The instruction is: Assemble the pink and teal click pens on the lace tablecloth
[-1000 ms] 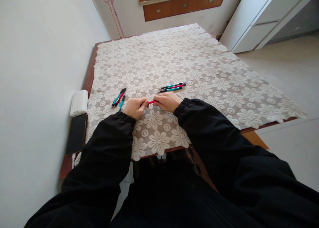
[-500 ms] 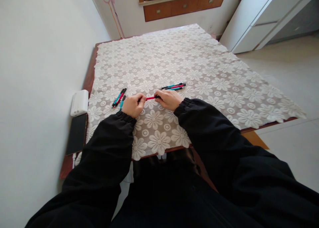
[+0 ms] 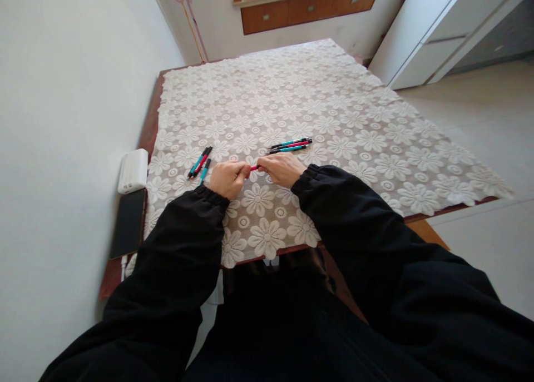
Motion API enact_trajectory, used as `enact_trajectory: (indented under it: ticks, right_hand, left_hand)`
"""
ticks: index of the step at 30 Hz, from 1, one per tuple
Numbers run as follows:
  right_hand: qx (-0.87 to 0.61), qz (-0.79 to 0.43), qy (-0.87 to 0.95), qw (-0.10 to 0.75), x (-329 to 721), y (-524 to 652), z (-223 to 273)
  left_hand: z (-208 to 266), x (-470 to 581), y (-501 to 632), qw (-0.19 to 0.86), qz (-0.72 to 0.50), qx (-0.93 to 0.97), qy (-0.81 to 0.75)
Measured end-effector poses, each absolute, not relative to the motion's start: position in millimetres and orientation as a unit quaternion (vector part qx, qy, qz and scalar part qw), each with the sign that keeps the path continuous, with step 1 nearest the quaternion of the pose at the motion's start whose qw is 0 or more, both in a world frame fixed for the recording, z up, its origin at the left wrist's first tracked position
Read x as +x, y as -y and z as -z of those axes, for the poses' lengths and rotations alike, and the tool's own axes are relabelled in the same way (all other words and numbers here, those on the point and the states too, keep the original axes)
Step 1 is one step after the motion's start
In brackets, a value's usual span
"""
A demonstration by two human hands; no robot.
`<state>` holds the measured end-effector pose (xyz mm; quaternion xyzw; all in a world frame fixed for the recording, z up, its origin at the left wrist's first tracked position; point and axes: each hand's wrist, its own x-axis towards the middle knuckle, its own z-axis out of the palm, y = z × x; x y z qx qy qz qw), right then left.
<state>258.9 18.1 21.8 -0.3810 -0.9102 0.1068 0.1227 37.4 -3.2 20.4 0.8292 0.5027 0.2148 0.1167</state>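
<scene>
Between my two hands is a red pen with black parts, held roughly level above the lace cloth. My left hand is closed around its left end, and my right hand pinches the black right end. Only a short red stretch shows between the fingers; the rest is hidden. Just left of my left hand lies a teal and black pen piece, with a small group of teal, red and black pen pieces beyond it. Past my right hand, three pens in teal and red lie side by side.
A floral lace tablecloth covers the wooden table. At the left edge by the wall are a white power bank and a dark phone with a white cable. A white cabinet stands beyond the table's right side.
My left hand has moved slightly right and shifted its grip along the red pen, so less red shows between my hands. The pens on the cloth have stayed put.
</scene>
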Motion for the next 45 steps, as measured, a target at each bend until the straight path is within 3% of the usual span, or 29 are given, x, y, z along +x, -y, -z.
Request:
enact_trajectory:
  ticks: [6,10,22,35,45]
  right_hand:
    - [-0.342,-0.135,0.902,0.224,263.0,-22.5,-15.7]
    - [-0.393,-0.153,0.885,0.194,263.4,-23.6,-14.1]
    - [-0.344,-0.178,0.892,0.234,261.7,-22.6,-14.1]
    - [-0.364,-0.174,0.897,0.18,261.5,-21.9,-15.0]
    - [-0.371,-0.184,0.889,0.195,261.2,-21.8,-12.8]
  left_hand:
    - [-19.3,35.4,2.7,0.217,-0.251,0.78,-0.531]
    - [-21.2,34.8,2.6,0.203,-0.237,0.78,-0.542]
    - [-21.7,35.4,3.2,0.183,-0.202,0.801,-0.533]
    - [-23.7,37.7,4.0,0.169,-0.193,0.809,-0.529]
    - [-22.3,36.8,3.4,0.165,-0.19,0.809,-0.532]
